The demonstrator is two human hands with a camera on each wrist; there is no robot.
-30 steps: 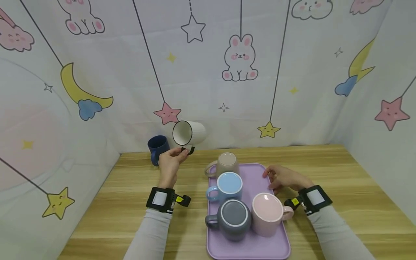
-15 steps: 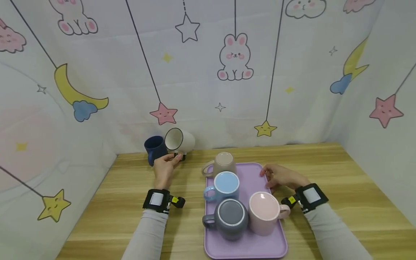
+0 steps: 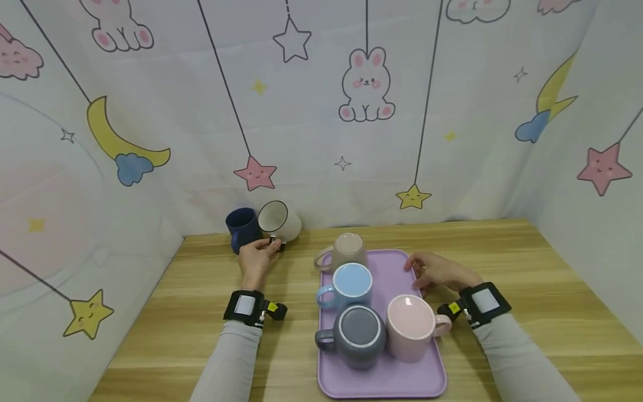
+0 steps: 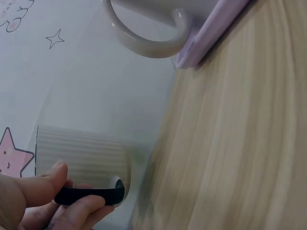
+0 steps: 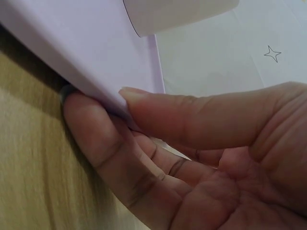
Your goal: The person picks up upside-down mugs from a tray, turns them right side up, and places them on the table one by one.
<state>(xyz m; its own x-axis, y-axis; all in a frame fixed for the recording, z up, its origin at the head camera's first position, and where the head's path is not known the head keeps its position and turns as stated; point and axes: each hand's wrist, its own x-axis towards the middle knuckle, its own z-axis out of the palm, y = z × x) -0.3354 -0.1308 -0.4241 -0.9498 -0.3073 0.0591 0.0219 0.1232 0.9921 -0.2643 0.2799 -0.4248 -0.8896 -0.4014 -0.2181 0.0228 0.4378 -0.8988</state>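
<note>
Behind the bench (image 3: 482,245), topped with pale wood grain, we see a white cloth backdrop (image 3: 311,123) printed with rabbits, stars and moons. At the far left, our left hand (image 3: 256,261) pinches the slim black handle (image 4: 88,195) of a ribbed white mug with a dark rim (image 3: 289,226); the mug tilts, its mouth up and leftward, and we cannot tell whether it touches the bench. Just left of it a dark-blue mug (image 3: 242,230) stands upright. Our right hand (image 3: 439,272) grips the right edge of a rectangular lilac tray (image 3: 393,268), thumb on the rim. Four mugs sit upside down on the tray: a beige mug (image 3: 350,254) at the far left, then a glossy light-blue mug (image 3: 353,282), a rounded dark-grey mug (image 3: 359,338) nearer us, and a pale-pink mug (image 3: 411,329) right of the grey one.
</note>
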